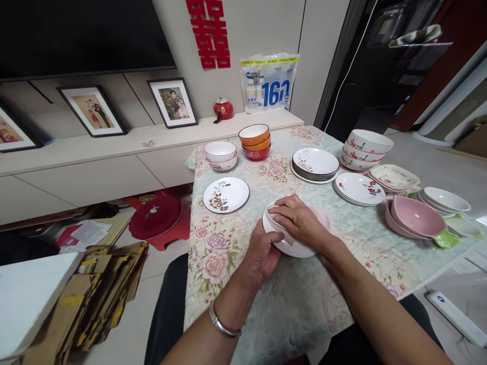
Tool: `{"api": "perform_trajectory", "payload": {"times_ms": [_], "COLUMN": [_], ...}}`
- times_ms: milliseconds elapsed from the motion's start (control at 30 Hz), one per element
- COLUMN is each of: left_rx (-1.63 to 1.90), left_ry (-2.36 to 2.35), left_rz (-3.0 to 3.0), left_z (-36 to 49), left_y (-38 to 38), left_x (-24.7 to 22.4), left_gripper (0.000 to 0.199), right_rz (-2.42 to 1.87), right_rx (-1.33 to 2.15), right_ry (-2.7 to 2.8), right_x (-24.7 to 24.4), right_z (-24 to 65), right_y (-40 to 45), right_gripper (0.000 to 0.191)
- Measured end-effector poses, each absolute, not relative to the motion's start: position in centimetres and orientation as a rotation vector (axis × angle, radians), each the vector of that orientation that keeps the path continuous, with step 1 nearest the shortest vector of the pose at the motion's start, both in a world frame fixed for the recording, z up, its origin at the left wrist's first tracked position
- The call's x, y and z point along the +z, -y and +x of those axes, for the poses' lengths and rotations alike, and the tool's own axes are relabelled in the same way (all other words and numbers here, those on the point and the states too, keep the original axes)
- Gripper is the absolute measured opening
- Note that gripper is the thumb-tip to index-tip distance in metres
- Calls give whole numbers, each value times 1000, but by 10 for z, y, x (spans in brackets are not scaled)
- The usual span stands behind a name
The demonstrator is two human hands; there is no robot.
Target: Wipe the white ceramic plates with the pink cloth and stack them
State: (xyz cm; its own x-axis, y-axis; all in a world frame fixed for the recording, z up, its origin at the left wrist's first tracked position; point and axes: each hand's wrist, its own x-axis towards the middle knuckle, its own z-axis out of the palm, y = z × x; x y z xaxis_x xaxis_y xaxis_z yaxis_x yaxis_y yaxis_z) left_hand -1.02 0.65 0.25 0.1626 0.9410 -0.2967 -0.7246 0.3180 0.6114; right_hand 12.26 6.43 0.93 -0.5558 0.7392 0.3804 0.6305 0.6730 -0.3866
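Note:
A white plate [299, 249] is in front of me, low over the table. My left hand [262, 251] grips its near left rim, thumb on top. My right hand [299, 220] lies on the plate's upper face with fingers bent over a pale cloth [271, 218], pressing it against the plate. The two hands and the cloth hide much of the plate. Just beyond my left hand, a plate with a brown flower pattern [225, 195] lies flat by itself. Further off is a stack of similar dark-rimmed plates [315, 163].
On the flowered tablecloth [216, 253] stand white bowls [220, 154], orange and red bowls [255, 142], red-patterned bowls [366, 147], oval plates [359, 188], square dishes [394, 177], pink bowls [416, 217] and small white bowls [446, 199]. A cabinet [167, 147] runs behind. Flattened cardboard [102, 294] lies left.

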Motion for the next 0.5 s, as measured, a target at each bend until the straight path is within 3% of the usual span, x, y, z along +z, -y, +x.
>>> {"api": "perform_trajectory", "payload": {"times_ms": [233, 367, 500], "left_rx": [1201, 1192, 1188], "left_ry": [-779, -789, -746], "left_rz": [350, 390, 430], "left_z": [-12, -13, -13], "left_y": [-8, -8, -8], "left_x": [-1, -1, 0], "left_gripper": [58, 49, 54], "right_rz": [-1564, -1209, -940], "right_rx": [140, 170, 340], "right_ry": [2236, 2406, 2454], "right_x": [6, 12, 12], "right_z": [142, 125, 118], "right_y": [-72, -60, -61], "right_gripper": [33, 29, 28]}}
